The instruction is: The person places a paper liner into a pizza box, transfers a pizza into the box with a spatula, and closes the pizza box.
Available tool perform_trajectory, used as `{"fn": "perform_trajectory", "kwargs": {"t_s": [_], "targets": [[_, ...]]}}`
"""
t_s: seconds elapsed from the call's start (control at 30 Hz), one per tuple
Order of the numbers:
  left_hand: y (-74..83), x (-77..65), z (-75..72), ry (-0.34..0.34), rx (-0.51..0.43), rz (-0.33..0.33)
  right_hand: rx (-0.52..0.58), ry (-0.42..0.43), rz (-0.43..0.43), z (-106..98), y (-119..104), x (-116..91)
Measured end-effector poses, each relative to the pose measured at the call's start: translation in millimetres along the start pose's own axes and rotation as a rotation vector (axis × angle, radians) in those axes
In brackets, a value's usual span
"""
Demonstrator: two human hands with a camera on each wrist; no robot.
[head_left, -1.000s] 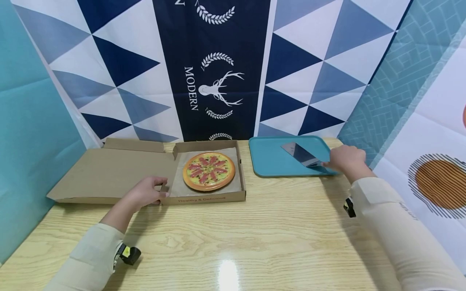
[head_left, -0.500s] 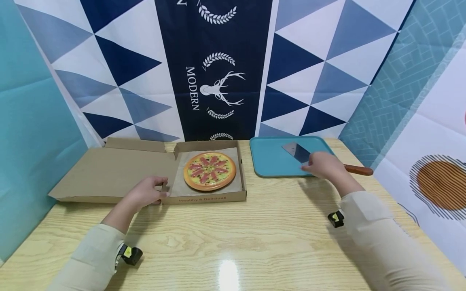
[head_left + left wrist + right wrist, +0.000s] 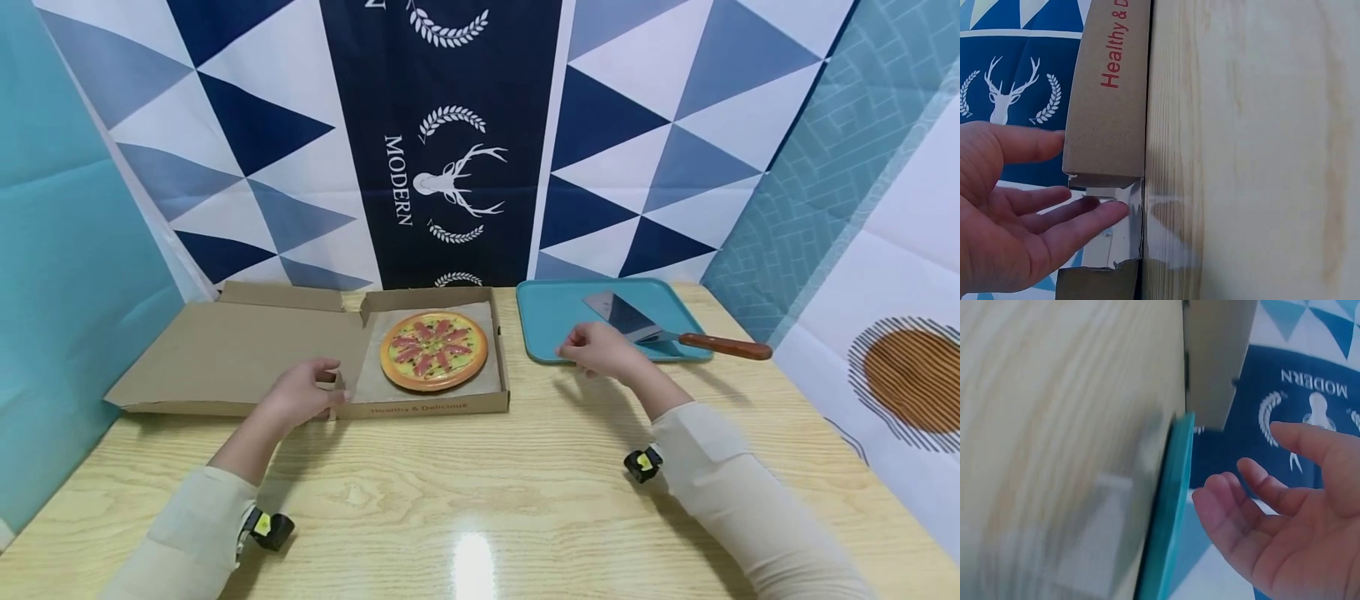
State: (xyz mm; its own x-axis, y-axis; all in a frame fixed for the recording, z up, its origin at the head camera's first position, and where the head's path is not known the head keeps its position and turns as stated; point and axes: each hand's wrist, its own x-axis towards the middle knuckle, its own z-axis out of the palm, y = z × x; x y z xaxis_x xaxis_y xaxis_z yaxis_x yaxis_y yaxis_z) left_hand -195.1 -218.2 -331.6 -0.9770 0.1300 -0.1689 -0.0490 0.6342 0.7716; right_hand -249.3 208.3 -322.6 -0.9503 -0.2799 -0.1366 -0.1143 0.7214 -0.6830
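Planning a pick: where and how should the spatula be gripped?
Probably by the handle of the spatula, from above at the right side of the tray, fingers across its length. The handle juts past the tray and appears raised off the table, leaving room to wrap it; the blade is broad and thin.

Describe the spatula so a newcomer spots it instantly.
On the table, find the teal tray right of the cardboard box. The spatula lies across it, handle jutting past its right side. Unlike its neighbours, it has a shiny metal blade and reddish-brown handle.
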Motion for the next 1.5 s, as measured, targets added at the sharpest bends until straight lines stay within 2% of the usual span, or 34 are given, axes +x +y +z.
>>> {"fn": "perform_trajectory", "kwargs": {"t_s": [0.13,0.23,0.3,0.4,0.63,0.73,0.87,1.0,1.07,1.3,1.5], "targets": [[-0.4,-5.7,-1.3,0.094,0.016,-0.002,0.149,-0.037,0.009,13.6,-9.4,6.3],[0.3,-12.1,-4.2,0.165,0.027,0.003,0.209,-0.047,0.027,21.3,-17.7,9.9],[0.7,-17.2,-6.8,0.18,0.007,0.006,0.238,-0.049,0.038,25.7,-23.3,12.4],[-0.2,-25.5,-10.1,0.152,-0.067,-0.001,0.274,-0.058,0.046,31.0,-30.5,16.7],[-8.7,-45.4,-10.6,0.031,-0.308,-0.045,0.344,-0.057,0.078,41.3,-42.4,25.5],[-14.3,-55.0,-9.4,-0.012,-0.361,-0.078,0.391,-0.054,0.09,45.5,-45.4,28.4],[-24.6,-66.2,-10.5,-0.05,-0.44,-0.111,0.443,-0.052,0.094,50.4,-47.6,32.1],[-33.8,-73.7,-14.5,-0.045,-0.561,-0.126,0.481,-0.051,0.097,54.3,-47.6,35.5],[-36.1,-75.4,-16.4,-0.021,-0.644,-0.153,0.506,-0.057,0.101,53.7,-50.1,33.2],[-40.4,-76.5,-23.0,0.103,-0.985,-0.319,0.577,-0.065,0.13,58.4,-48.0,36.3],[-48.6,-67.5,-31.4,0.315,-1.201,-0.395,0.584,-0.079,0.172,63.2,-46.3,38.8]]}}
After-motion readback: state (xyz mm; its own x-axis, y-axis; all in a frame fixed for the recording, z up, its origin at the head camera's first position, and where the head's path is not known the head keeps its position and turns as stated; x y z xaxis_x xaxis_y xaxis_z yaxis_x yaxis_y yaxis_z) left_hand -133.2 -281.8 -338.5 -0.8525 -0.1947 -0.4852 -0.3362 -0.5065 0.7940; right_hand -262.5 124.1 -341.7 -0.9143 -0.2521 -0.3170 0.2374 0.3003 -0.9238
